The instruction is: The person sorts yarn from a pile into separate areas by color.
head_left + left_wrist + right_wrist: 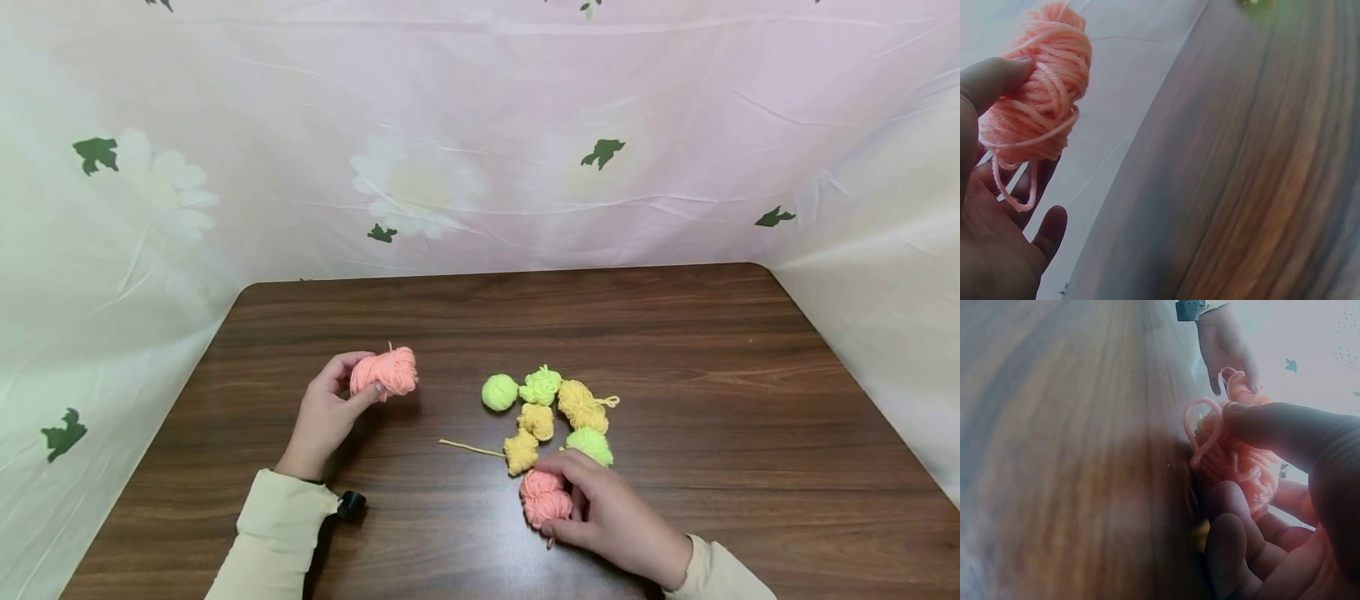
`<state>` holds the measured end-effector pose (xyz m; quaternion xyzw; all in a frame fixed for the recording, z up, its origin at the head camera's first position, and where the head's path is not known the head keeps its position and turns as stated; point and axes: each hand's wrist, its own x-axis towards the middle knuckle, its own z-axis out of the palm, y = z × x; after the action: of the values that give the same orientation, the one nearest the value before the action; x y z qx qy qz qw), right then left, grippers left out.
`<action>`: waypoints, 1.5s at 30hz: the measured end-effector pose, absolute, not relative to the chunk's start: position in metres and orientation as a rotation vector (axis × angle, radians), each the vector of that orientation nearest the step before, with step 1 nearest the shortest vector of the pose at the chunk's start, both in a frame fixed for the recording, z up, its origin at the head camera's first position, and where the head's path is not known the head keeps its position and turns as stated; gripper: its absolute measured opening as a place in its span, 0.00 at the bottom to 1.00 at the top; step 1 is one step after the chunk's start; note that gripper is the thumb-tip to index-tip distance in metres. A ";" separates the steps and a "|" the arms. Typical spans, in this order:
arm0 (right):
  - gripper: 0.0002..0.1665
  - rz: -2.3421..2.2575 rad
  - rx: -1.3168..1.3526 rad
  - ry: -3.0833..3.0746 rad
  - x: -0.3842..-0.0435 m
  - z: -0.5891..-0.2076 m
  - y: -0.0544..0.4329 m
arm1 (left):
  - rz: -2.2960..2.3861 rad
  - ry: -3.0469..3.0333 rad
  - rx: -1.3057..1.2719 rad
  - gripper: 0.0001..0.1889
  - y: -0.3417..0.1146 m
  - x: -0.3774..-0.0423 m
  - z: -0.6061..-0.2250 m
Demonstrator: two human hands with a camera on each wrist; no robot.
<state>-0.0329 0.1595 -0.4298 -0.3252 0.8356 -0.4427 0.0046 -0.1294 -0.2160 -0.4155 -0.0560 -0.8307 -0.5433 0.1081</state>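
Fingers (347,362) of L hand (322,417) pinching pink yarn skein (388,371), R hand (618,518) pinching 2nd pink skein (544,498); both prob. lightwt., soft, non-slip, best held round mid.

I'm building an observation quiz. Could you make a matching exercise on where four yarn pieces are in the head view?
Things
1. Smooth round lime-green yarn ball
2. Yellow yarn bundle with looped end
3. Upper coral-pink yarn bundle
4. Lower coral-pink yarn bundle

Places
A. In the right hand
B. Immediately left of the ruffled lime-green yarn bundle
C. In the left hand
D. Immediately right of that ruffled bundle

Pairs: 1-B; 2-D; 3-C; 4-A
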 end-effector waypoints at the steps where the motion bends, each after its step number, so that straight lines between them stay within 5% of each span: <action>1: 0.32 -1.388 -1.017 2.614 -0.033 -0.430 0.160 | -1.604 -2.438 -0.156 0.20 -0.218 -0.130 -0.415; 45: 0.31 -1.376 -0.999 2.614 -0.033 -0.430 0.160 | -1.621 -2.435 0.336 0.24 -0.274 -0.133 -0.419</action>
<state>-0.0328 0.1603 -0.4299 -0.3203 0.8382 -0.4413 0.0117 -0.1327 -0.2744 -0.4185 0.1134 -0.8230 -0.5478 0.0984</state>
